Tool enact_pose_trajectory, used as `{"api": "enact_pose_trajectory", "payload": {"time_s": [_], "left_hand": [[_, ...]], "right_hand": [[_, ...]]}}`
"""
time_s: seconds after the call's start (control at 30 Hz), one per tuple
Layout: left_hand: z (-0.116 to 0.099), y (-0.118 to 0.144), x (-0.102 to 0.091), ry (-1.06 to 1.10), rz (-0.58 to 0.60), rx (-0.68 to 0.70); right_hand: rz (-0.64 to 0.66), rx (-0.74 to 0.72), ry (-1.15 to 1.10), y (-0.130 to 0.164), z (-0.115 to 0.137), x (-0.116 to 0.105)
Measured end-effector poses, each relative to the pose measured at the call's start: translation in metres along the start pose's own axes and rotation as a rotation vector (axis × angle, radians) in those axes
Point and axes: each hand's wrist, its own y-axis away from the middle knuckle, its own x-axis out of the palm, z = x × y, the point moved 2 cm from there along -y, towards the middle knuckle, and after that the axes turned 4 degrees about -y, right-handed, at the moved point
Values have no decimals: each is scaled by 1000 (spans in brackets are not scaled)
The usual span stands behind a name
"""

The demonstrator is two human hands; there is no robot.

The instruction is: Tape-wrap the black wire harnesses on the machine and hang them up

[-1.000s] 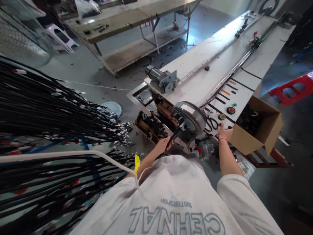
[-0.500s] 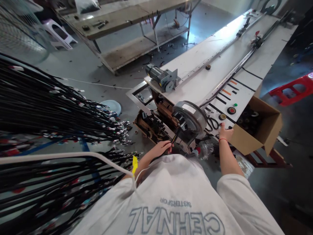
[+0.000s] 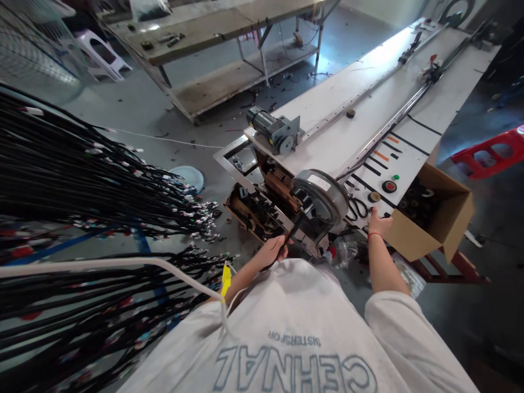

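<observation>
Left hand (image 3: 273,250) clamped on the dark cable (image 3: 296,226), near end of the white table (image 3: 327,147)

Far left: a wire-caged fan (image 3: 45,60), partly out of view. Nearer, a thick spread of black cables (image 3: 82,169), pale connectors clustered at their right-hand ends. Behind these, a pale plastic stool (image 3: 96,52) on the floor. Right of the spread, a round pale-blue lid (image 3: 189,177), also on the floor. Beyond it, the far workbench (image 3: 213,27), small tools lying on top at its left end.

My left hand sits near, in front of my shirt (image 3: 295,305), fingers closed around the dark cable. The cable slants up and right from my fingers to the grey wheel (image 3: 339,191), which stands at the near left corner of the white table. Farther back, a motor (image 3: 264,121) at the table's left edge, apart from the wheel.

Just right of the wheel: black-handled scissors (image 3: 358,209) lying flat, then a tape roll (image 3: 374,197) near them. My right hand (image 3: 380,224) is at the table's near edge, just below that roll, a red cord (image 3: 374,234) on the wrist; whether its fingers grip anything I cannot tell. Slightly farther right, a red-centred disc (image 3: 389,186) and a green button (image 3: 396,177). Right of my hand, an open cardboard box (image 3: 413,236) with dark rolls inside. Far right, a red plastic stool (image 3: 489,155)
</observation>
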Motion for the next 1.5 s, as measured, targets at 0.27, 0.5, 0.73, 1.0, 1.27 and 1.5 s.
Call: {"api": "enact_pose_trajectory", "payload": {"time_s": [0.27,0.5,0.73,1.0,1.27,1.5], "left_hand": [[0,-1,-3,-68,-53,49],[-2,-12,-3,-167,-87,54],[-19,-45,-1,-266,-125,118],[-15,-63,4,-110,-70,63],[7,-39,-35,-464,101,36],[-3,-26,-29,-572,-97,102]], "right_hand": [[-17,-5,-26,-3,-3,3],[-25,-16,-45,-5,-5,4],[-16,-29,-55,-6,-6,4],[-36,5,-31,-4,-6,4],[-8,-28,-47,-3,-6,4],[7,-25,-56,-3,-5,2]]}}
